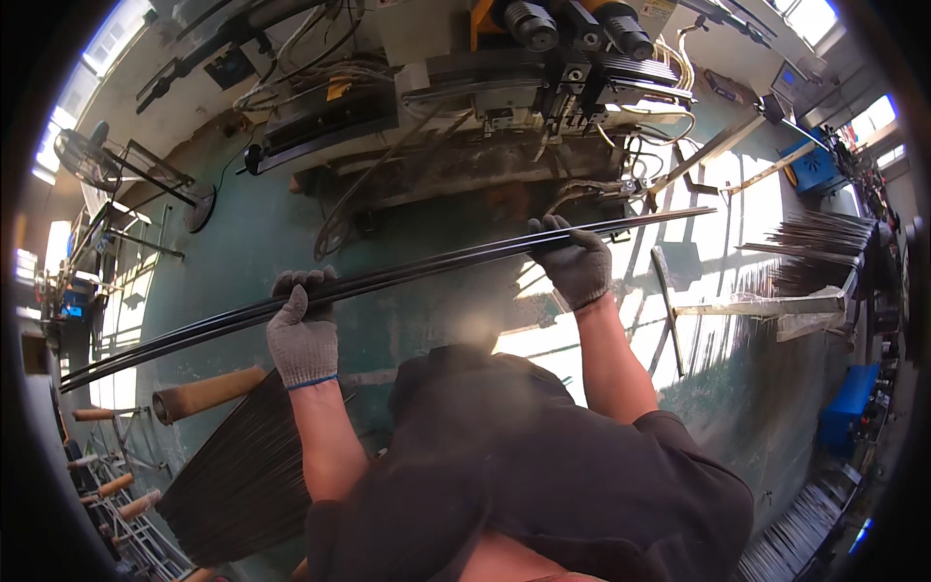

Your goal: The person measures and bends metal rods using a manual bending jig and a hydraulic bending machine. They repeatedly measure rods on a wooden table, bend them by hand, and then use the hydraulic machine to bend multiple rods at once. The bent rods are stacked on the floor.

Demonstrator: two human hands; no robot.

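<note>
Two gloved hands hold a bundle of long rods

Long rods [427, 264] run through both sets of fingers, slanting up to the right. Their left end reaches well past the left hand [305, 330]; their right end juts a shorter way past the right hand [574, 267]. Green floor [242, 242] spreads beyond the fingers as far as the machine [543, 78], whose near edge lies apart from the rods. Sunlit floor lies right of the right fingers.

There is one held bundle, of several rods; overlap hides the exact count. One pile [238, 475] lies below the left fingers, with one thick tube [208, 393] to their lower left, and one fan [87, 155] stands farther off, up and left. One stack [824, 247] sits well right of the right fingers.

The left fingers are partly curled about the rods, thumb on the near side. The right fingers close around them too; how tightly either grips, I cannot tell.
</note>
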